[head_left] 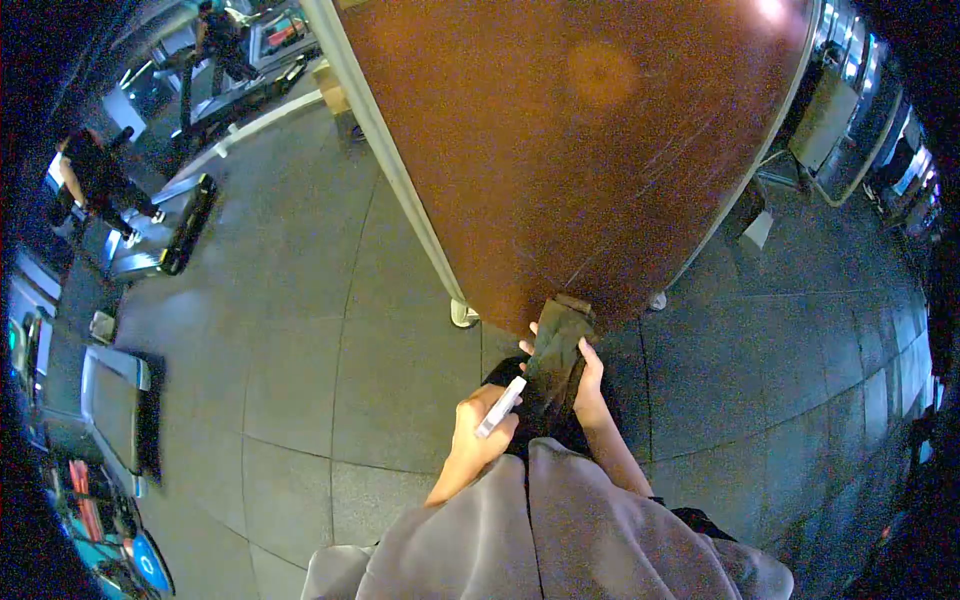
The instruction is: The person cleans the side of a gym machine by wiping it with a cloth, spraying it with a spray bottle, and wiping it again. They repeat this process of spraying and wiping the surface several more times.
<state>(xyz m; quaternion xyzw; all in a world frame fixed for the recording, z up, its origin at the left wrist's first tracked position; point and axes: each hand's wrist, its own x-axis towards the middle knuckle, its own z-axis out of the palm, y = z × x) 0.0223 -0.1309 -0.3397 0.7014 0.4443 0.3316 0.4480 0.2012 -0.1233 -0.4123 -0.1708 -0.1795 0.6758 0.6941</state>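
My left hand is closed around a slim white phone-like object, held close to my body. My right hand grips a dark cloth that hangs down from the near edge of a large reddish-brown panel with a pale metal frame. The cloth's upper end lies against the panel's lower edge. My grey top fills the bottom of the view.
The panel stands on small casters over a grey tiled floor. Treadmills stand at the left, with another person on one. More gym machines line the far left and right edges.
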